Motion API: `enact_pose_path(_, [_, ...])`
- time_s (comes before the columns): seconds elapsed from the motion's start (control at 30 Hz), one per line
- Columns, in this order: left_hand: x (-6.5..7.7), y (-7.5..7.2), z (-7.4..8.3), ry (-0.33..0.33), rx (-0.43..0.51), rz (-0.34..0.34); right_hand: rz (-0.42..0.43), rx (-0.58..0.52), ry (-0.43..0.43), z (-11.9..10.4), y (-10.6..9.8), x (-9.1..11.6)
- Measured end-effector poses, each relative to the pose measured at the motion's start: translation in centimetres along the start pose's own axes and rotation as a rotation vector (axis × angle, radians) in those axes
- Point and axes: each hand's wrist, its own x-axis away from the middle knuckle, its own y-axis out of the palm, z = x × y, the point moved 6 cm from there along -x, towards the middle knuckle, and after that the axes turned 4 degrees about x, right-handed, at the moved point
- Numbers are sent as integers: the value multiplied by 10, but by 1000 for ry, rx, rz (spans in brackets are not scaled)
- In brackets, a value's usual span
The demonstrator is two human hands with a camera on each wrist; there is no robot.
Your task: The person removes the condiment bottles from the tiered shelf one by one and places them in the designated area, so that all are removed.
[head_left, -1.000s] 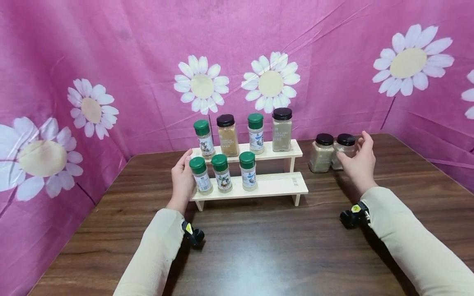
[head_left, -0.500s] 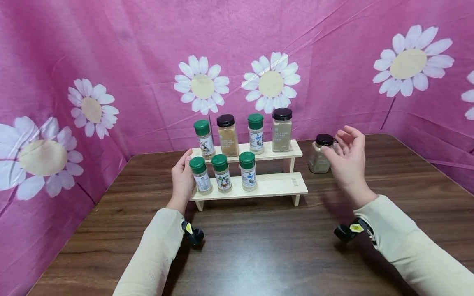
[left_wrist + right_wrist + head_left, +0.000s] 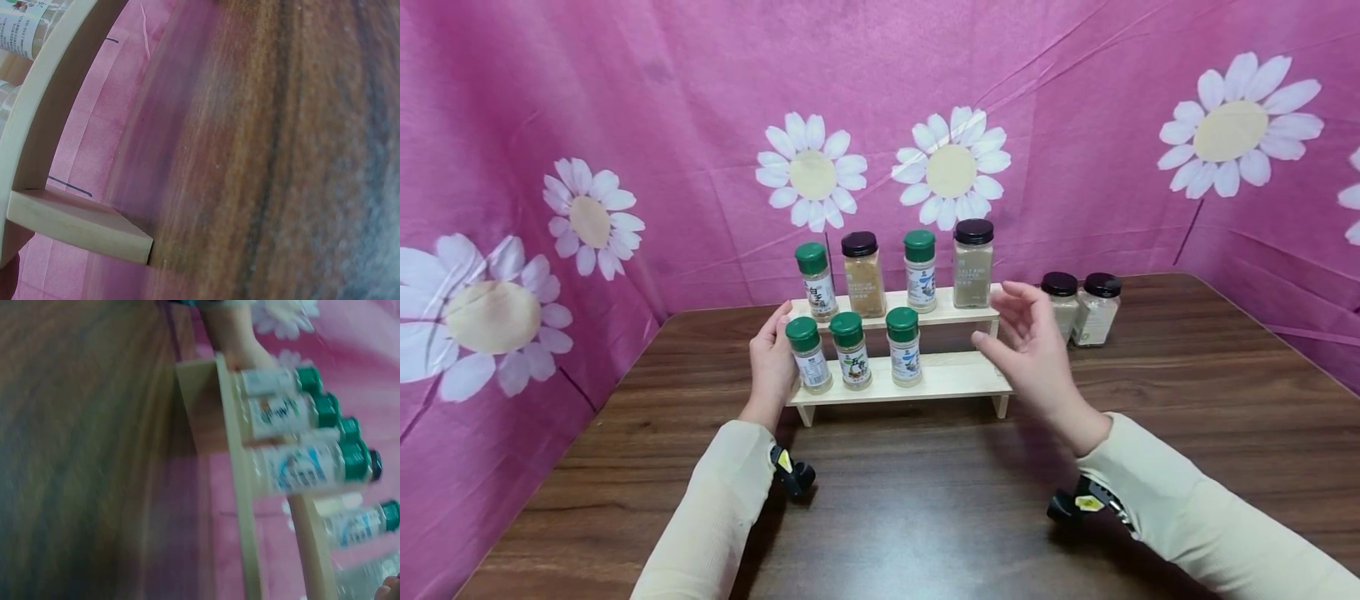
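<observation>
A two-step pale wooden rack (image 3: 958, 379) stands on the table. My left hand (image 3: 772, 367) holds its left end; most of the grip is hidden. On the front step are three green-capped seasoning bottles, the rightmost bottle (image 3: 905, 354) near the middle. The back step bears two more green-capped bottles and two black-lidded jars, with a salt and pepper jar (image 3: 973, 271) at the right. My right hand (image 3: 1037, 358) hovers in front of the rack's right end, thumb and fingers apart, with nothing between them. In the right wrist view, only fingertips (image 3: 389, 589) show at the corner.
Two black-lidded jars stand side by side to the right of the rack: a left jar (image 3: 1063, 312), partly behind my right hand, and a right jar (image 3: 1095, 317). A pink flowered cloth (image 3: 700, 167) hangs behind the brown wooden table (image 3: 910, 500).
My right hand has come away from the two jars on the right and moved left to the rack's right end. My left hand stays at the left end.
</observation>
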Motion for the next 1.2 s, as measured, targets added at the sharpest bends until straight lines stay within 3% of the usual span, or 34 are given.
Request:
enact_pose_path(0.2, [0,-1,0,0,-6,-6,-105,6,-12,7,30,9])
enact_pose_path(0.37, [0,-2,0,0,-36,-4,-137,12,-4,14,45,12])
enact_pose_path(1.0, [0,-1,0,-6,-43,-11,-143,57,30,32,72,6])
enact_pose_path(1.2, [0,-2,1,27,-81,-1,-181,120,100,42,79,6])
